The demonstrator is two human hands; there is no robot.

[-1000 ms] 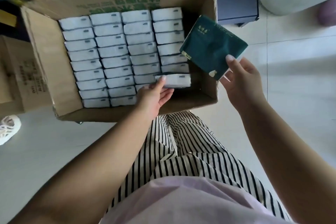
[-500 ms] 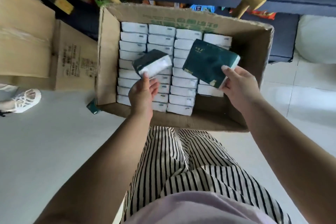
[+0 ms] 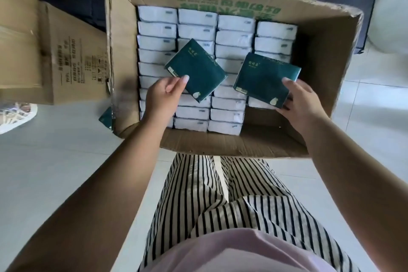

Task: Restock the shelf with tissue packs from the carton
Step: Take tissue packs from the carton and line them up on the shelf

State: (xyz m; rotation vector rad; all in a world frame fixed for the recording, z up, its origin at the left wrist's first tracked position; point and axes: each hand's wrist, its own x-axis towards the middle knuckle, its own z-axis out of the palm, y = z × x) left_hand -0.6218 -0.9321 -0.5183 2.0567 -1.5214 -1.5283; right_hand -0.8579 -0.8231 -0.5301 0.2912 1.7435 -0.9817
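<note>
1. Carton: one, open-topped, brown cardboard, on the floor in front of the person; green print on its far inner flap.
2. Tissue packs in the carton: stood on edge, white ends up, in four columns; the rightmost column is short, with bare carton floor at its near end. Full count not possible, as the hands and held packs cover several.
3. Held packs: two, dark green faces up, both above the carton.
4. Left hand: thumb and fingers pinch the left green pack at its near corner.
5. Right hand: fingers grip the right green pack at its near edge.
6. Second carton: one, closed, left of the first.
</note>
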